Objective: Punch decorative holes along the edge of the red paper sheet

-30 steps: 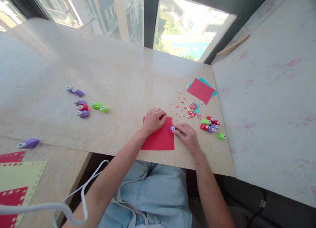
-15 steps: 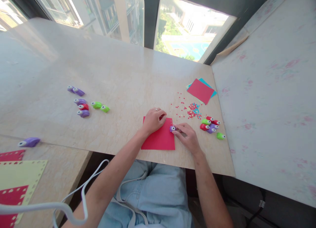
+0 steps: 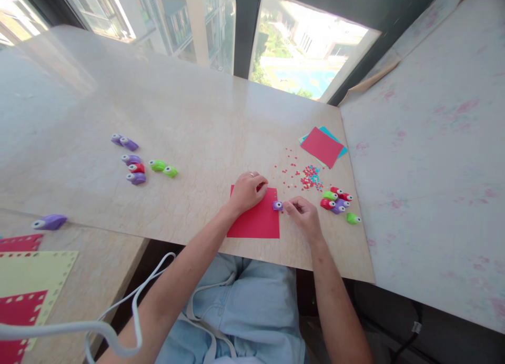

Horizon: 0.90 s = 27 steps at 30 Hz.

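A red sheet of paper (image 3: 254, 219) lies near the front edge of the table, with a few small holes along its right side. My left hand (image 3: 248, 192) rests on its upper part with curled fingers, holding it down. At the sheet's right edge sits a small purple craft punch (image 3: 277, 205) with a round white button. Just right of the punch is my right hand (image 3: 303, 215), thumb and forefinger pinched together and apart from it. Whatever may be between those fingertips is too small to make out. A tiny red bit lies beside the punch.
Punched paper bits (image 3: 311, 178) are scattered beyond my right hand. Coloured cards (image 3: 322, 146) lie behind them. Several punches (image 3: 335, 200) cluster at the right, others (image 3: 136, 168) at the left. Hole-edged sheets (image 3: 35, 272) and a white cable (image 3: 136, 306) are at lower left.
My right hand has let go of the purple punch and drawn slightly right. The punch stays at the paper's edge. My left hand remains on the sheet.
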Available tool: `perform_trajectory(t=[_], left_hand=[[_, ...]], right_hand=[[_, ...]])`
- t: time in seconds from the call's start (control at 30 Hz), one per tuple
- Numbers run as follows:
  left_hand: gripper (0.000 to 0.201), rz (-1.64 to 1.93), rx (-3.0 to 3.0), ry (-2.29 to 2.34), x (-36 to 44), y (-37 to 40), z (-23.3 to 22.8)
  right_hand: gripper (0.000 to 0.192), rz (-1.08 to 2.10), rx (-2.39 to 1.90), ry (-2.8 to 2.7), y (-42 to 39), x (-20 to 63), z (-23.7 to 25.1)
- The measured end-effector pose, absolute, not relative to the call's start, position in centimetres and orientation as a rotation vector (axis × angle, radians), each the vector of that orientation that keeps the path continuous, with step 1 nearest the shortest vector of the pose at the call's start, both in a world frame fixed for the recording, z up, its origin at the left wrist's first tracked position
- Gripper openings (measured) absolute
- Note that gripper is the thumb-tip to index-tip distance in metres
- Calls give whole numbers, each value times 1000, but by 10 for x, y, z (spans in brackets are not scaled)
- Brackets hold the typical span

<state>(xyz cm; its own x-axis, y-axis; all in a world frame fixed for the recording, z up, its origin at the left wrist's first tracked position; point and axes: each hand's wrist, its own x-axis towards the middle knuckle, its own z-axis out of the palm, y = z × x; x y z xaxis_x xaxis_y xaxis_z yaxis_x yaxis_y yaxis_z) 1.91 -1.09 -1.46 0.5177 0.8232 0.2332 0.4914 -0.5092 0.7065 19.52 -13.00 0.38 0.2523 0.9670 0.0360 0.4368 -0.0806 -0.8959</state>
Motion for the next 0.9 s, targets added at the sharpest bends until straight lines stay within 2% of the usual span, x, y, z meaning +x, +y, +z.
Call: perform_trajectory(t=[0.43,0.9], left_hand=[[16,725,2195,1080,20,-12,-14],[16,729,2192,1079,20,-11,-16]], right_hand=[[45,954,-1789,-1369,-118,197,18],[40,1091,-1916,-1591,-99,205,35]])
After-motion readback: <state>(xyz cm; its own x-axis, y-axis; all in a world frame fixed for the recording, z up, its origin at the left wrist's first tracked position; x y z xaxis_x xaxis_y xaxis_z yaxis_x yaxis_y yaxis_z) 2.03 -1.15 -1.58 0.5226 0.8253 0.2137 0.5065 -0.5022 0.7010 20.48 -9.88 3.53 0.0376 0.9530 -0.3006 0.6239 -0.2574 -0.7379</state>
